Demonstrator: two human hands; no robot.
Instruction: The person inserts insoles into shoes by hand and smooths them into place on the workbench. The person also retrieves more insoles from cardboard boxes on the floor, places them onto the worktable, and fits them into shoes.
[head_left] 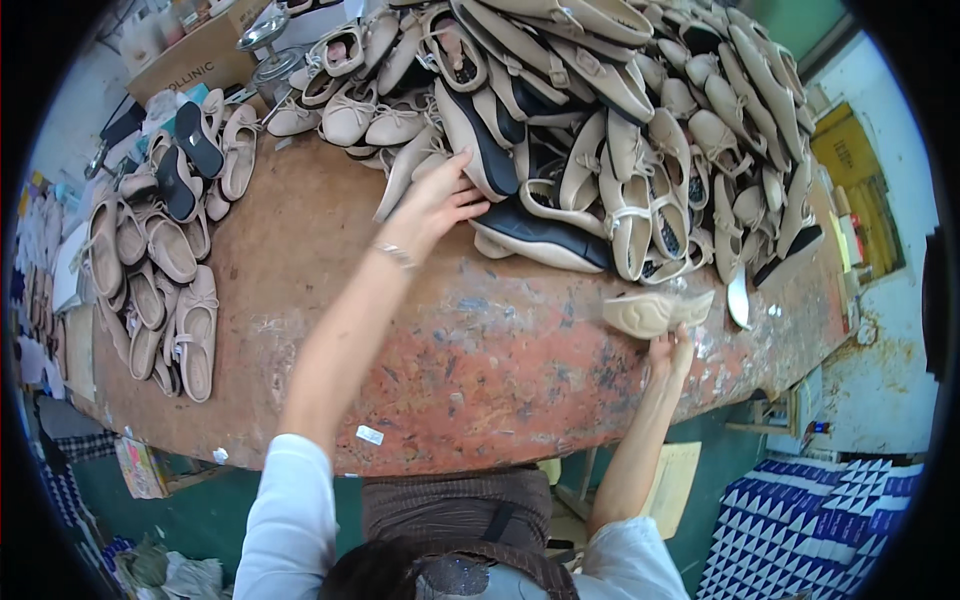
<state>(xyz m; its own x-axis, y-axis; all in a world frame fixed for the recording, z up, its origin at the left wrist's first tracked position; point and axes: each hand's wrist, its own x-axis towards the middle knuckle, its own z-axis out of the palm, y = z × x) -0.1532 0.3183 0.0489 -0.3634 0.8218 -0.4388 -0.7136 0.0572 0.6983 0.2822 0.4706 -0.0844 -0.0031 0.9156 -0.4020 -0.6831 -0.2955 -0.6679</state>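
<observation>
Up on the worn, rust-red surface (450,340), the left hand (440,200) reaches forward into the near edge of a big heap of beige flat shoes (640,130). Its fingers (462,172) are spread and lie on a beige shoe (408,168) at the foot of the heap, with the thumb toward a black-soled shoe (480,140) just beside it; whether the fingers actually grip anything I cannot tell. That beige shoe lies tilted, its long axis running from lower left to upper right, one end pointing down toward the bare surface. A thin bracelet (395,255) sits on the wrist.

The right hand (668,352) is at the near edge of the surface, well apart from the left. Its fingers pinch a single beige shoe (655,312) from below, held sole toward the camera. This shoe's long axis runs almost level, left to right, with one rounded end pointing left toward the middle of the surface and the other end pointing right toward a dark insole (738,298) lying just beside it. It sits just below the heap, not touching it as far as can be seen.

Off to the left, a second group of beige shoes (165,290) is laid out in rough rows, several with black soles up. A small white scrap (369,435) lies near the front rim.
</observation>
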